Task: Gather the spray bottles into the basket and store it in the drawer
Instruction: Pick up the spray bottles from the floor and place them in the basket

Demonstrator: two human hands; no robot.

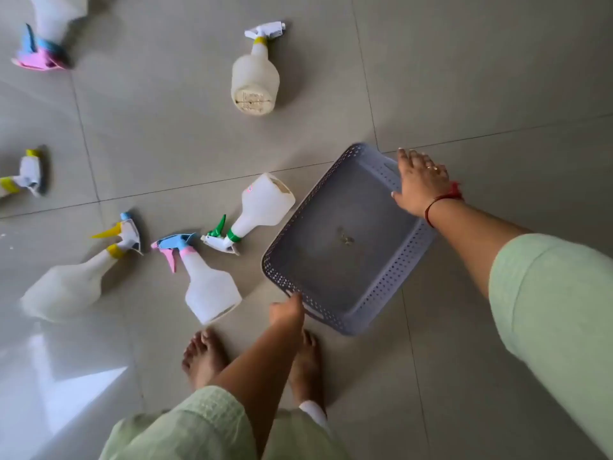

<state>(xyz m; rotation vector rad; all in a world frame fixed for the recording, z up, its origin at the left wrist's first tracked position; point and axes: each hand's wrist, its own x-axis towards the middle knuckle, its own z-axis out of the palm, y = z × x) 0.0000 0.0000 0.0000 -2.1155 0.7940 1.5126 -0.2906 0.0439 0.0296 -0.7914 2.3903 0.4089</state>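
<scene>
So nothing's gathered yet: your left hand [288, 309] and right hand [418, 180] grip opposite rims of the empty grey basket [345, 240]; six spray bottles [212, 287] lie from 9 to 12 o'clock; drawer unseen.

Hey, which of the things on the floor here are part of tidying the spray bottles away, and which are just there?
Part of the job:
basket, both hands on its rim
green-trigger bottle
pink-trigger bottle
yellow-trigger bottle
far bottle
two bottles cut off at the left edge

Just there:
tiled floor
bare feet
</scene>
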